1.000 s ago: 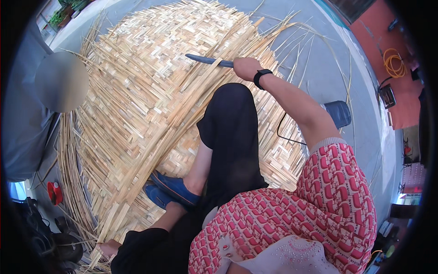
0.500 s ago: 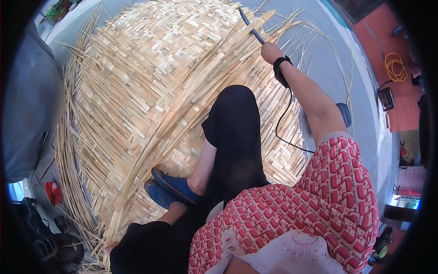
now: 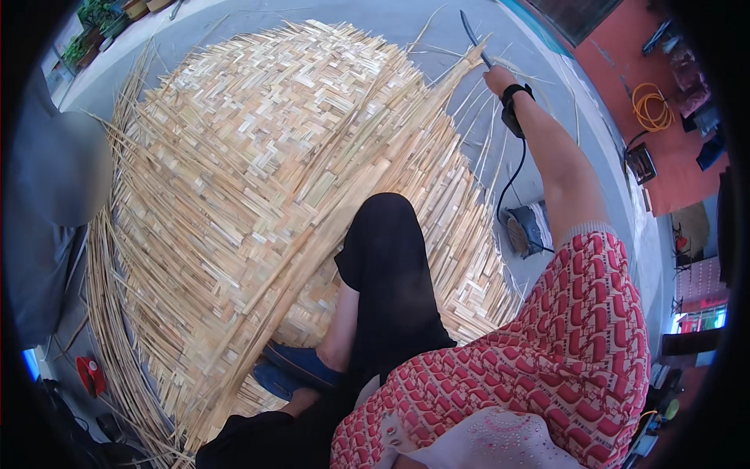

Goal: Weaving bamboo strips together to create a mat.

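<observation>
Bamboo everywhere: big woven mat [image 3: 258,195] spread over grey floor [image 3: 391,23], loose strips fanning off its far and right edges. Right hand [image 3: 500,80] stretched out to far right, fist closed around handle of a dark knife [image 3: 473,35]; blade pointing up and away, tilted slightly left, in line with the forearm. Black band [image 3: 516,102] on that wrist, thin black cord hanging from it down toward a small stool [image 3: 527,228] on the floor at right. Knife right at the far tip of a long bundle of strips [image 3: 367,211] running diagonally across the mat, near-left to far-right; whether blade touches the strips, cannot tell. Long axis of bundle and of knife nearly the same line, so tool sits off the bundle's far end, well away from the body. Left hand not in view, hidden somewhere under the red patterned sleeve and body at near edge; grip impossible to tell. Right hand clearly the nearer to the bundle tip. Black-trousered knee [image 3: 391,250] raised over the mat, blue shoe [image 3: 301,367] planted on its near edge. Beyond: red floor area with a coiled yellow hose [image 3: 652,105] at far right, potted plants [image 3: 94,23] at far left, another person's grey shape at left edge.
</observation>
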`<control>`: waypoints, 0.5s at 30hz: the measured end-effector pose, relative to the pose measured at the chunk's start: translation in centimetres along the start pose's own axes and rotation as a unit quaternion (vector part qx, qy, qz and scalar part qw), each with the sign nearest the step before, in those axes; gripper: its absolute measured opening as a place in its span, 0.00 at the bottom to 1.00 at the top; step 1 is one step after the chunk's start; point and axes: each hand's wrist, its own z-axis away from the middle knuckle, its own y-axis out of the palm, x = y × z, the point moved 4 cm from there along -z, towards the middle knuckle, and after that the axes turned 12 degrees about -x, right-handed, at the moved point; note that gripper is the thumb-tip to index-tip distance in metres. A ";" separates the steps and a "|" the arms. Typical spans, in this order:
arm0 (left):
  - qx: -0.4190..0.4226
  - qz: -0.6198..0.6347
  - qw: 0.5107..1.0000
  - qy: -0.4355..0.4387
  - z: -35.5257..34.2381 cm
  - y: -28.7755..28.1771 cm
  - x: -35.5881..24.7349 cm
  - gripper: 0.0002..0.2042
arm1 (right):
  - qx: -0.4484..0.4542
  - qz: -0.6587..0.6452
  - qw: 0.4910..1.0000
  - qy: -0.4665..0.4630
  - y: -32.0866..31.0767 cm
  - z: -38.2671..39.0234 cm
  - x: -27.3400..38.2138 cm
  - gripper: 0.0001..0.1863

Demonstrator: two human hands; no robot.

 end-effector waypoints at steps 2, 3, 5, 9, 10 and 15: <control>0.008 0.063 0.996 -0.055 1.0 0.7 0.3 0.17 | -0.095 -0.106 0.984 0.107 -1.9 -0.5 -2.8 0.17; -0.014 0.021 0.999 -0.034 1.3 0.7 0.4 0.17 | -0.062 -0.086 0.990 0.095 -2.7 -0.7 -2.9 0.18; 0.006 -0.033 0.999 0.005 1.6 -0.4 -0.6 0.16 | -0.017 -0.175 0.976 0.127 -2.1 0.1 -1.3 0.20; 0.082 -0.067 0.994 0.019 0.9 0.7 0.6 0.16 | 0.082 -0.322 0.911 0.246 3.6 2.6 -0.4 0.21; 0.078 -0.071 0.994 0.035 -0.3 0.0 0.1 0.16 | 0.010 -0.218 0.952 0.214 4.3 3.0 -4.5 0.19; 0.060 -0.055 0.997 0.009 -0.8 -1.7 -1.0 0.15 | -0.100 -0.075 0.958 0.259 3.1 3.7 -10.5 0.19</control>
